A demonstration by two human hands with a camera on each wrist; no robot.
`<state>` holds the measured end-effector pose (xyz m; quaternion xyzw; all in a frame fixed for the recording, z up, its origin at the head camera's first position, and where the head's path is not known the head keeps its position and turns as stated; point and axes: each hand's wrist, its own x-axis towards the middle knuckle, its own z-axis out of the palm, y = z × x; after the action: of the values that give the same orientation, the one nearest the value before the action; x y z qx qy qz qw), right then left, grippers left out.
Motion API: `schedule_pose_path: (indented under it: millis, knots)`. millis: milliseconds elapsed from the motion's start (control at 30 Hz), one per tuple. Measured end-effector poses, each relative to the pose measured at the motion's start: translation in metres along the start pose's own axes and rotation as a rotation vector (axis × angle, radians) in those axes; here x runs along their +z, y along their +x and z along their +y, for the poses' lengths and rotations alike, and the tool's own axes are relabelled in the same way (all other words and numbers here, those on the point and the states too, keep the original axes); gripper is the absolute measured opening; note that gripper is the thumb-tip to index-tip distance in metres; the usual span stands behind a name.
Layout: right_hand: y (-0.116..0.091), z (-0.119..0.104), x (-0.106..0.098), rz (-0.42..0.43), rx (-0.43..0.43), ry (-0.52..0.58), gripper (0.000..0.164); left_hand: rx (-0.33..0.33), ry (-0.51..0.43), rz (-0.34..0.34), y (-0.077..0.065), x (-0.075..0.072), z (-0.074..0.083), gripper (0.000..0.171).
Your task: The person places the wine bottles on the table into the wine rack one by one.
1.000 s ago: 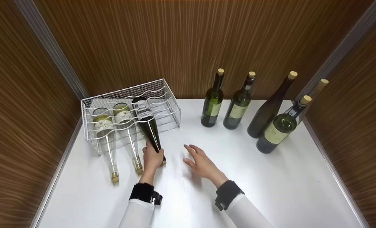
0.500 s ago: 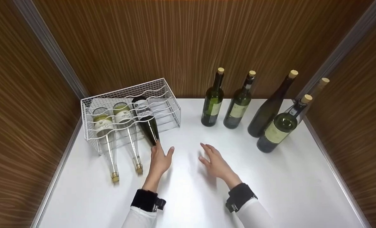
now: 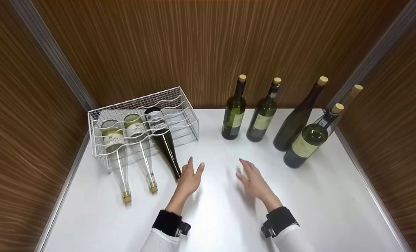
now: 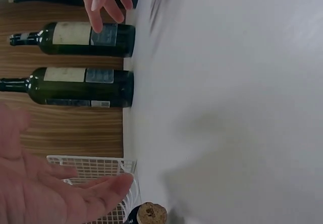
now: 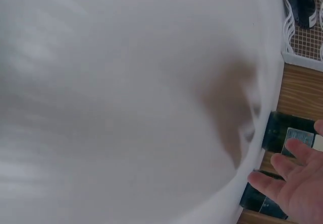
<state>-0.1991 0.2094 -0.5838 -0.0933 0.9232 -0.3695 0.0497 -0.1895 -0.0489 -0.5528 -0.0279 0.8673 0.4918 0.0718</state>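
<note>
A dark wine bottle (image 3: 166, 143) lies in the white wire rack (image 3: 190, 120), its neck sticking out toward me. Beside it lie two clear bottles with corks, one in the middle (image 3: 145, 159) and one at the left (image 3: 123, 171). My left hand (image 3: 189, 180) is just right of the dark bottle's neck, fingers extended, and hides its tip in the head view. In the left wrist view the bottle's cork (image 4: 152, 213) shows next to that hand, which holds nothing. My right hand (image 3: 257, 183) hovers over the table with fingers spread and holds nothing.
Upright corked bottles stand at the back right: a green one (image 3: 234, 117), a second green one (image 3: 262, 119), a tall dark one (image 3: 295, 122), a labelled one (image 3: 306, 143) in front, and a clear one partly hidden behind it. Wood-patterned panels (image 3: 208, 52) enclose the white table (image 3: 215, 224).
My left hand has let go of the dark bottle's neck and moved right. My right hand has moved right, toward the standing bottles. The dark bottle stays in the rack.
</note>
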Motion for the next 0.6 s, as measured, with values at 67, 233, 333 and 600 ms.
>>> schedule_pose_path:
  millis: [67,233,333,600]
  knots:
    - [-0.002,0.006,-0.004,0.012,0.0,0.004,0.058,-0.005,-0.008,-0.031,-0.001,0.003,0.002,0.072]
    - [-0.009,0.02,-0.013,0.047,0.003,0.033,0.058,-0.014,-0.116,-0.118,-0.002,0.012,0.007,0.072]
    - [-0.012,0.026,-0.02,0.06,0.034,0.052,0.058,-0.023,-0.156,-0.158,-0.002,0.018,0.008,0.073]
    - [-0.021,0.045,-0.04,0.108,0.094,0.068,0.058,-0.02,-0.221,-0.245,-0.001,0.035,0.015,0.084]
